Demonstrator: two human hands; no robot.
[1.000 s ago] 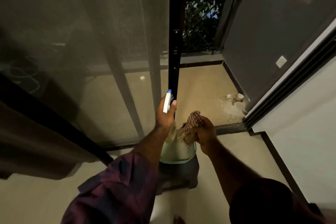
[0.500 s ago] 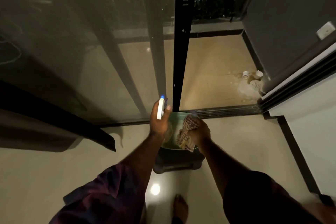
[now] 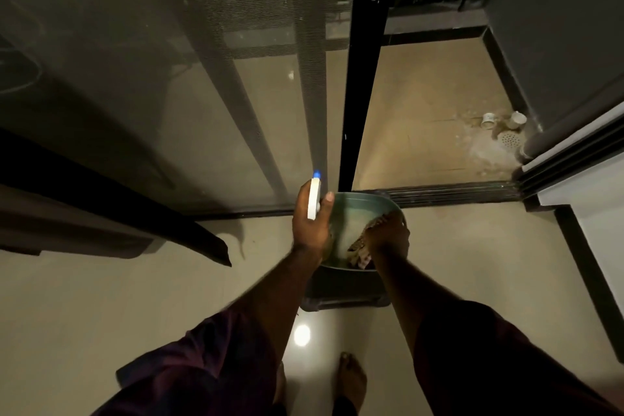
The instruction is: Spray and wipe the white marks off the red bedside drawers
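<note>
right hand (image 3: 388, 233) grips the cloth (image 3: 360, 246) inside the basin (image 3: 363, 196); left hand (image 3: 309, 230) holds the spray bottle (image 3: 314, 197) beside its rim.

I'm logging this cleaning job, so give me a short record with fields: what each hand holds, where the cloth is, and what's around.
left hand: grips a white spray bottle, blue tip up
right hand: holds a checked cloth
cloth location: down inside the green basin
basin support: dark stool
surroundings: black sliding door frame just beyond the basin
</note>
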